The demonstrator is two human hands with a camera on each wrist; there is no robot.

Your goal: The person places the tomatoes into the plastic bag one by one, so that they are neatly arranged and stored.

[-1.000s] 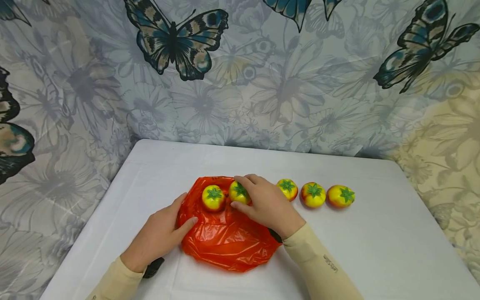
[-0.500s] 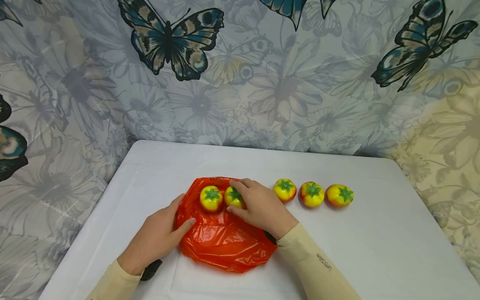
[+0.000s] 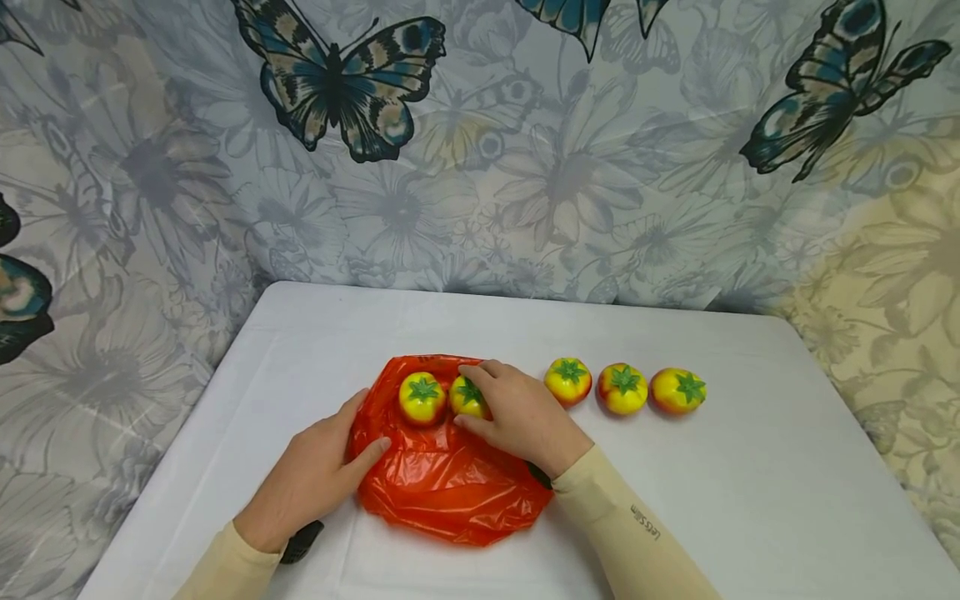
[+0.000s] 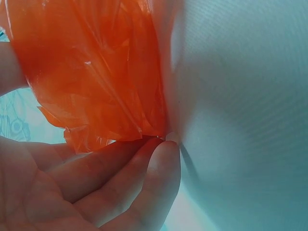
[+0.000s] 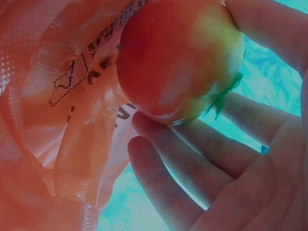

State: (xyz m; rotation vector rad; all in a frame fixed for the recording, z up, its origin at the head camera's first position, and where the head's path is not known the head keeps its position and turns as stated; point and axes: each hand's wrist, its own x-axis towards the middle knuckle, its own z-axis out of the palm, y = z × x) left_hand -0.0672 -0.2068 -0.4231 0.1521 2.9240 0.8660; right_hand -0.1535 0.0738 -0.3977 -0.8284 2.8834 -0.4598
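A red plastic bag (image 3: 465, 500) lies spread on the white table. My left hand (image 3: 307, 471) holds its left edge, thumb over the top and fingers along the side; in the left wrist view the fingers (image 4: 159, 168) curl in at the bag's border. My right hand (image 3: 528, 412) grips a yellow-and-red tomato (image 3: 468, 400) with a green star-shaped top, over the bag. The right wrist view shows this tomato's smooth red side between thumb and fingers, close to the bag's printed film. Another such tomato (image 3: 422, 399) sits on the bag just left of it.
Three similar tomatoes stand in a row right of the bag: a near one (image 3: 567, 382), a middle one (image 3: 622, 389) and a far-right one (image 3: 678, 392). The white table (image 3: 750, 467) ends at the back against a butterfly-and-flower patterned cloth (image 3: 570, 183).
The whole scene has shifted slightly left in the head view. Both hands keep their places at the bag and the tomato, with scarcely any other movement.
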